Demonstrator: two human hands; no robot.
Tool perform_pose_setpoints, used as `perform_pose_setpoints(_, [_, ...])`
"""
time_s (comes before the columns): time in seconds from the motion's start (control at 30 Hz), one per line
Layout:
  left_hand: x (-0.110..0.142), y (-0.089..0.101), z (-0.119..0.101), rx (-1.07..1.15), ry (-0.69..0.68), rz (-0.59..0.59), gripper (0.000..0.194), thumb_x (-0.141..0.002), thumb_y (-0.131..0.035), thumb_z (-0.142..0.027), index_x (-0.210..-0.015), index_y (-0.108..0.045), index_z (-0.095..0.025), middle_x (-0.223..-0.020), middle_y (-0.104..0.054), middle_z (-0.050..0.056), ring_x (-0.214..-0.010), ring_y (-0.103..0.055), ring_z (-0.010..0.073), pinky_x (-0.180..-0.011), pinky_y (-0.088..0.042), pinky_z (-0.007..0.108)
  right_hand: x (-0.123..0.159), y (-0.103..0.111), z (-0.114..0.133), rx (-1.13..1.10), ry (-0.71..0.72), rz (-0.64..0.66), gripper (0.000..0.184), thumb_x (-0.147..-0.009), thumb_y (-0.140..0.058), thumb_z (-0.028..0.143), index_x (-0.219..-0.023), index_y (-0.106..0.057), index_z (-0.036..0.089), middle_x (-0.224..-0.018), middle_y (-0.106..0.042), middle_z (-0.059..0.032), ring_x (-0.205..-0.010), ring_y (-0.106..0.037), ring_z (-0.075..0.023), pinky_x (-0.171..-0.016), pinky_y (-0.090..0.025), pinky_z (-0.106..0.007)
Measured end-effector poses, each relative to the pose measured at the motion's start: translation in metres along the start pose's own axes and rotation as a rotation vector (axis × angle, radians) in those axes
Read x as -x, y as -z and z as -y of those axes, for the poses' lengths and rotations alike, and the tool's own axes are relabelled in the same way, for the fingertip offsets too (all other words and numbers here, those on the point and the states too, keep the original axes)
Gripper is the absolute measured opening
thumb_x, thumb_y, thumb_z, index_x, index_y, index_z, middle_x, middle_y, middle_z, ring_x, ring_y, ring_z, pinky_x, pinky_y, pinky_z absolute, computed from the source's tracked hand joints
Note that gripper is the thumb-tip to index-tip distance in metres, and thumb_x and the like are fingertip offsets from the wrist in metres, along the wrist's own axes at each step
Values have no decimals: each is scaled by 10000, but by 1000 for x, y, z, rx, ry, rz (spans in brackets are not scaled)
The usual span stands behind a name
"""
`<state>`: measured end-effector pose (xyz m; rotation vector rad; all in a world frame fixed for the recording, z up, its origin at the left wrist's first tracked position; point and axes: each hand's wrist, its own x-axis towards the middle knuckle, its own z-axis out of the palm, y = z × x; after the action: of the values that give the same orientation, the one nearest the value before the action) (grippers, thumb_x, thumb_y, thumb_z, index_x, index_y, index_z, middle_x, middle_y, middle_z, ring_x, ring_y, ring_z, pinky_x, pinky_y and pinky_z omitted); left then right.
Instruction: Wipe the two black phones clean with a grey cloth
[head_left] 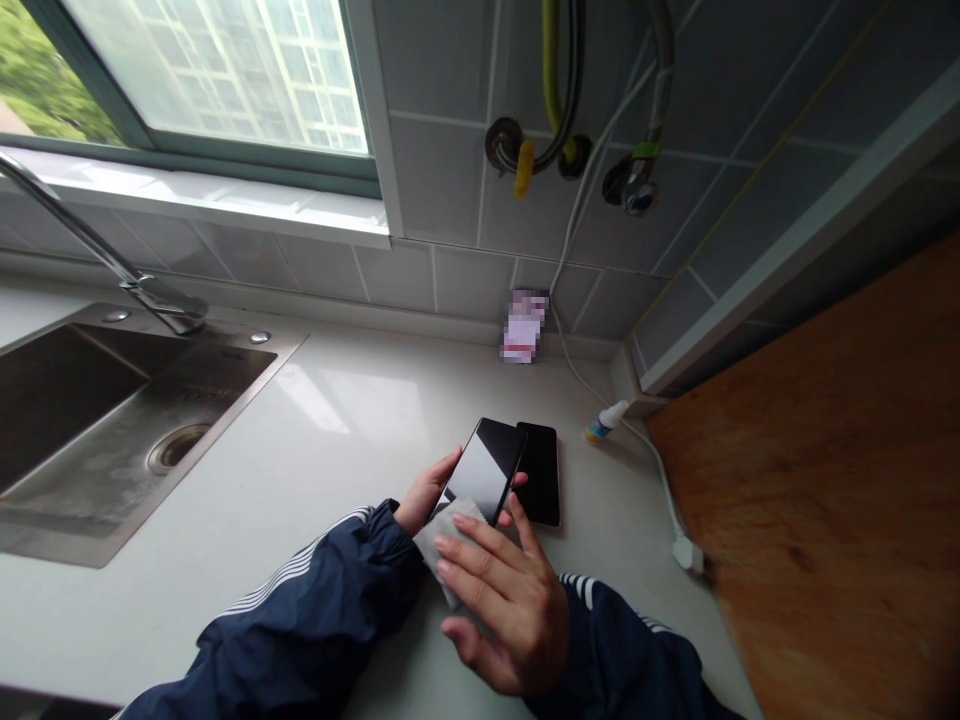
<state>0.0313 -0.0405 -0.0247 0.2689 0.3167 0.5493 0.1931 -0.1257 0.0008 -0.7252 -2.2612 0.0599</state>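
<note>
Sleeves [315, 590] of dark blue with white stripes come in at the bottom, and your two hands are at the end of them. Your left hand [427, 490] is closed around a black phone [484, 470], holding it up on a tilt over the counter, so the glass faces up where the cloth can reach it. Your right hand [510, 620] presses one grey cloth [442, 545] on the low end of that phone, with the fingers long and not in a fist. Just past the held phone, a second black phone [544, 480] lies flat on the white counter [352, 430]; you cannot tell if the two phones touch. That makes two phones, one cloth and two hands. To your left is one steel sink [90, 400] with one bent tap [142, 280]. To your right are one small bottle [606, 422] lying down, one white cord [652, 450] and one big wood board [817, 500]. Farther on, one blurry card [525, 325] stands against the tile wall [442, 275]. Up high are one yellow hose [553, 80] and one window [217, 70] with tall buildings outside.
</note>
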Motion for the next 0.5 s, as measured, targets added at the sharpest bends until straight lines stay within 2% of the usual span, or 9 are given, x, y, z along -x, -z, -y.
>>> perform_pose_setpoints(0.1, [-1, 2, 0, 27, -10, -12, 702, -995, -356, -511, -1378, -516, 56, -1028, -727, 241, -795, -722, 255, -660, -532, 278, -1, 2, -1, -4, -2, -13, 315, -981, -495, 366, -1135, -680, 163, -1209, -730, -57, -1273, -605, -249, -1262, -102, -560])
perform_pose_setpoints(0.2, [-2, 5, 0, 45, -46, -136, 610, -1000, -389, -459, -1344, -570, 11, -1066, -732, 214, -823, -732, 257, -744, -553, 314, -2, 3, -6, 5, -2, -15, 301, -968, -520, 337, -1142, -677, 149, -1208, -730, -69, -1270, -606, -261, -1254, -99, -589])
perform_pose_setpoints(0.3, [-3, 4, 1, 79, -73, -246, 535, -1004, -413, -394, -1307, -611, 1, -973, -757, 174, -804, -733, 220, -803, -546, 287, -2, 4, -14, 52, -34, 10, 321, -964, -533, 341, -1182, -668, 148, -1244, -712, -82, -1295, -584, -272, -1251, -79, -596])
perform_pose_setpoints(0.4, [-3, -3, 2, 94, -82, -263, 507, -989, -454, -374, -1351, -595, -48, -926, -768, 129, -804, -734, 218, -819, -545, 296, -1, 5, -26, 123, -109, 35, 369, -972, -521, 342, -1277, -627, 165, -1325, -666, -87, -1346, -536, -270, -1254, -60, -576])
perform_pose_setpoints(0.5, [-2, -9, 2, 105, -79, -281, 478, -986, -465, -363, -1372, -593, -112, -838, -770, 73, -705, -724, 210, -759, -555, 313, 1, 7, -40, 197, -189, 54, 418, -976, -507, 315, -1360, -566, 162, -1396, -610, -101, -1401, -471, -282, -1247, -79, -590])
